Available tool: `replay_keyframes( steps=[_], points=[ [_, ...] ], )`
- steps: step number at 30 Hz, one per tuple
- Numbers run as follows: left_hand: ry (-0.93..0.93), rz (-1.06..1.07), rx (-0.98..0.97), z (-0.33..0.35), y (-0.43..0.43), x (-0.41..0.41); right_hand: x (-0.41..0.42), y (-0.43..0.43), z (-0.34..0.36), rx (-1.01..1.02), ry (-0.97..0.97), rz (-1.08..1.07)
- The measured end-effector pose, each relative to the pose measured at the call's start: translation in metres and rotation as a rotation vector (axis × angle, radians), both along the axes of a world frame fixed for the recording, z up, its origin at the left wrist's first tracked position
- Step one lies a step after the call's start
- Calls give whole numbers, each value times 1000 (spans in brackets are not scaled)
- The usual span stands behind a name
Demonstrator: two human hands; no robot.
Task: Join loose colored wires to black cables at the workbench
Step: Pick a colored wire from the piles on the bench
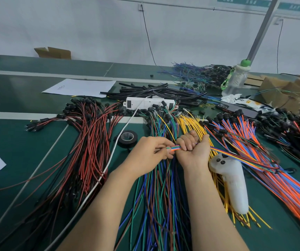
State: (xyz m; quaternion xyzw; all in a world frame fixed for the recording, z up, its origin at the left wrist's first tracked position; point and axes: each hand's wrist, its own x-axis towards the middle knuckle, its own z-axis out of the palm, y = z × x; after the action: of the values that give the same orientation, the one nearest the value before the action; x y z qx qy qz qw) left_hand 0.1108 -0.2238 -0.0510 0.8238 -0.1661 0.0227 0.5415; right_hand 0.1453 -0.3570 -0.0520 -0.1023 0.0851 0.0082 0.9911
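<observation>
So the small bundle of coloured wires is held up just above the table, right in the middle of the view, between both hands. The right hand has a full fist grip wrapped round it, palm up, fingers curled tight over the wires. The left hand has a narrow grip, pinching the short cut ends where they poke out of the fist. From the other side of the fist the bundle trails off to the right, just past the top of a white controller lying on the table.

Directly under the hands is a big spread of blue, green and brown wires, and behind the right hand a fan of yellow wires. Further right there's a thick sheaf of orange and blue wires; off to the left, a heap of red and black wires, all tipped with little black connectors.

A roll of black tape sits flat just left of the left hand, touching a white cord that runs up to a white power strip. Behind the strip lies a pile of black cables, with a sheet of paper to its left. Far right at the back there's a plastic bottle with a green cap, standing upright.
</observation>
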Motion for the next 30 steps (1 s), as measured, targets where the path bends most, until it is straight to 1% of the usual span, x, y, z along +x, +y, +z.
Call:
replay_keyframes(
  steps=[3, 6, 8, 14, 16, 19, 23, 27, 30],
  points=[
    [103, -8, -104, 3, -2, -2, 0, 0, 1, 13, -25, 6],
    [245, -17, -242, 6, -2, -3, -1, 2, 3, 0, -45, -15],
    [304, -17, -330, 7, -1, -3, -1, 2, 4, -14, -54, -33],
    [459, 1, -463, 8, 1, -5, -2, 3, 5, -89, -83, -39],
    [446, 0, -472, 8, 0, -5, -2, 3, 5, -107, -88, -38],
    [360, -9, -432, 7, -2, -6, -2, 3, 5, -118, -91, -38],
    [251, -18, -369, 7, -4, -5, -2, 3, 5, -58, -92, -23],
    [231, -44, -394, 6, -2, -6, -3, 2, 4, 24, -99, 15],
    [244, -48, -435, 4, -1, -5, -3, 2, 3, 21, -96, 30]
  ],
)
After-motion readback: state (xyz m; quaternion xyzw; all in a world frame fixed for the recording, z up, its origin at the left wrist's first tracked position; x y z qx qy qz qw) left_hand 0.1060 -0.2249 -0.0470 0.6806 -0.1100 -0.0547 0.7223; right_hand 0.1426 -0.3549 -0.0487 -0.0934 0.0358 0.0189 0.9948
